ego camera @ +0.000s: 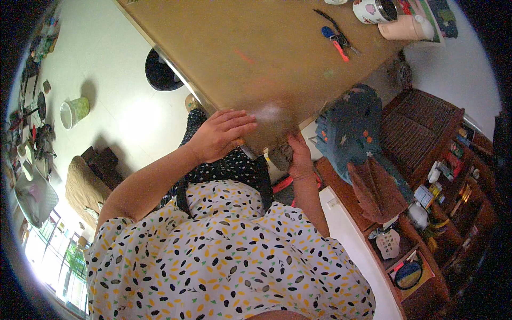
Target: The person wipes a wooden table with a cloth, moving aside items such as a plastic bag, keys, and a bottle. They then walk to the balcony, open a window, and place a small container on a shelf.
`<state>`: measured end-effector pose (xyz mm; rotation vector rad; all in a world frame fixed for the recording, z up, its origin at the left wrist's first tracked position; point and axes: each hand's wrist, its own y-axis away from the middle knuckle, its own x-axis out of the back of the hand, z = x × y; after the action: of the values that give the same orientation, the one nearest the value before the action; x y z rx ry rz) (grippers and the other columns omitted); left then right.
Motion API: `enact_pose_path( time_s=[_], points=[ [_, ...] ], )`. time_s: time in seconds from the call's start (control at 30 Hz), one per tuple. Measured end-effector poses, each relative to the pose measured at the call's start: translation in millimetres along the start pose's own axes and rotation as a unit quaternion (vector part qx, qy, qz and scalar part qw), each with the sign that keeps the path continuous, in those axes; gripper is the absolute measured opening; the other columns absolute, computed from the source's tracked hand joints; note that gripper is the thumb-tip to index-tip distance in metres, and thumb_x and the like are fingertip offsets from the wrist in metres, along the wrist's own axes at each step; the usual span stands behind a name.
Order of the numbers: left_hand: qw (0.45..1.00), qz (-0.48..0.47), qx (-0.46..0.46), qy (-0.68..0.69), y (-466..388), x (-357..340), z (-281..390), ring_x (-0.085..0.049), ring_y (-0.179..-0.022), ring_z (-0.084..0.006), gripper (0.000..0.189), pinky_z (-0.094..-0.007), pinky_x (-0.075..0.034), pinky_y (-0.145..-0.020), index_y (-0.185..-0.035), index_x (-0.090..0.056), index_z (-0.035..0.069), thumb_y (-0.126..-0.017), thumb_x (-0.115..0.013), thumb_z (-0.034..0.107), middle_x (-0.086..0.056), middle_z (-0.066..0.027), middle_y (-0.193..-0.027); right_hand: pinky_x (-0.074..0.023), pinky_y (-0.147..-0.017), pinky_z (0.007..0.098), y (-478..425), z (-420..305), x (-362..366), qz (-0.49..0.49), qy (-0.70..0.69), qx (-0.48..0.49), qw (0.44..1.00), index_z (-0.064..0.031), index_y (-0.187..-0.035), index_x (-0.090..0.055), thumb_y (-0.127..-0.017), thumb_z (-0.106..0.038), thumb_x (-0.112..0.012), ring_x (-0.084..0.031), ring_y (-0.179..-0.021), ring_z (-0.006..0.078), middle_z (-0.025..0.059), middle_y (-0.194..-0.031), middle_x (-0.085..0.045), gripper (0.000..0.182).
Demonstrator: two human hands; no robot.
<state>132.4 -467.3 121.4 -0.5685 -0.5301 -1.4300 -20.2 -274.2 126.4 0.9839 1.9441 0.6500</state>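
My left hand (223, 135) rests at the near corner of a brown-topped table (248, 52), its palm down and fingers stretched over the edge. A small bit of something orange shows by its thumb. My right hand (300, 156) is just below the table's right edge, with its fingers curled round a dark grey-brown thing (281, 155), perhaps a cloth; its exact kind cannot be told. Farther up the table lie keys with a blue fob and a red-pink piece (337, 42). A white mug with printed pictures (370, 11) and a peach bottle (402, 28) lie at the top right.
A chair draped with teal and brown cloth (352, 128) stands to the right, near wooden shelves (448, 236) holding several small items. On the left floor are a black round bin or stool (160, 72), a pale green bin (76, 112) and a covered seat (86, 188).
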Motion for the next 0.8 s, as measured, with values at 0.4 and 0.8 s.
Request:
enact_pose_path(
  time_s=[0.4, 0.8],
  points=[
    [0.998, -0.049, -0.020, -0.028, 2.8, -6.7, -6.3, -0.033, -0.127, -0.0278, 0.049, -0.0445, -0.026, -0.104, -0.130, -0.041, 0.013, -0.084, -0.053, 0.027, -0.037, -0.0064, -0.138, -0.0468, -0.081, 0.0450, -6.5, -52.9, 56.1, 0.187, -0.100, 0.221, 0.952, -0.0090, -0.126, -0.040, -0.089, -0.018, -0.047, -0.053, -0.102, 0.0301, 0.0141, -0.117, -0.051, 0.038],
    [0.993, 0.020, -0.012, -0.115, 6.8, -37.4, -6.4, -0.045, -0.112, -0.0270, 0.049, -0.0448, -0.030, -0.103, -0.119, -0.051, 0.012, -0.072, -0.061, 0.018, -0.049, -0.0089, -0.120, -0.0318, -0.092, 0.0404, -78.1, -67.5, -3.9, 0.131, 0.755, 0.467, 0.442, -0.0170, -0.121, -0.052, -0.077, -0.003, -0.055, -0.044, -0.109, 0.0265, 0.0084, -0.123, -0.046, 0.046]
  ],
)
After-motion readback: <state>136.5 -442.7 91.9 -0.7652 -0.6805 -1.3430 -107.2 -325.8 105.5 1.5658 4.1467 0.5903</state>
